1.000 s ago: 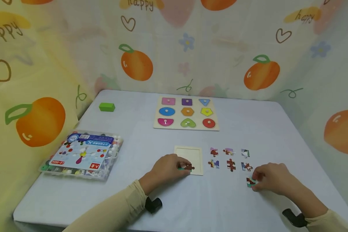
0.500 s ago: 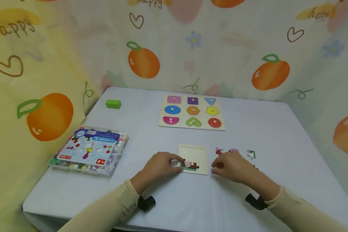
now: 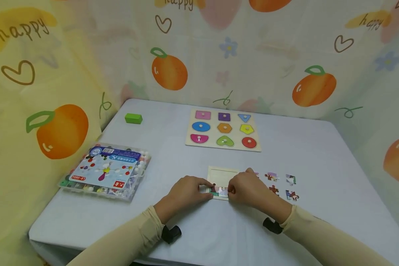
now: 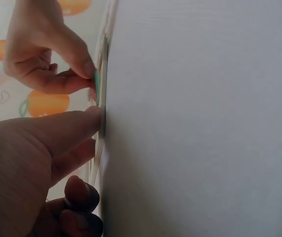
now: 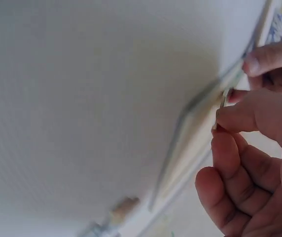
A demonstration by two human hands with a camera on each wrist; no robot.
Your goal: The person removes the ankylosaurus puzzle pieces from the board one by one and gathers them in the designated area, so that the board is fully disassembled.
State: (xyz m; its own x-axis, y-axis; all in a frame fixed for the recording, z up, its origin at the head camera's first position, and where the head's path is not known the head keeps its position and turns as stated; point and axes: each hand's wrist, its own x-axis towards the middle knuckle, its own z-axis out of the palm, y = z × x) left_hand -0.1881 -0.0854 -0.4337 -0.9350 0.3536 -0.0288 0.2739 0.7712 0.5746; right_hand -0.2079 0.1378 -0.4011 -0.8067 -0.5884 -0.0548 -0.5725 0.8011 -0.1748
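A small square wooden puzzle tray point(image 3: 219, 169) lies on the white table, with picture pieces point(image 3: 214, 189) along its near left part. My left hand point(image 3: 186, 190) grips the tray's left side, thumb at the near edge and index finger above. Over the tray's right part, my right hand point(image 3: 252, 188) pinches a thin jigsaw piece point(image 5: 223, 102) between thumb and index finger; its green edge shows in the left wrist view. Fingers cover much of that piece, so whether it touches the tray I cannot tell. Several loose jigsaw pieces point(image 3: 290, 180) lie to the right, some hidden behind the right hand.
Behind the tray lies a wooden shape board point(image 3: 223, 129) with knobbed shapes. A clear box of molecule-model parts point(image 3: 104, 171) sits at the left, and a green block point(image 3: 133, 118) at the back left. A printed curtain point(image 3: 252, 55) hangs behind the table.
My right hand has come left from the loose pieces to the tray, carrying a piece. My left hand has shifted from a piece in the tray to the tray's left side.
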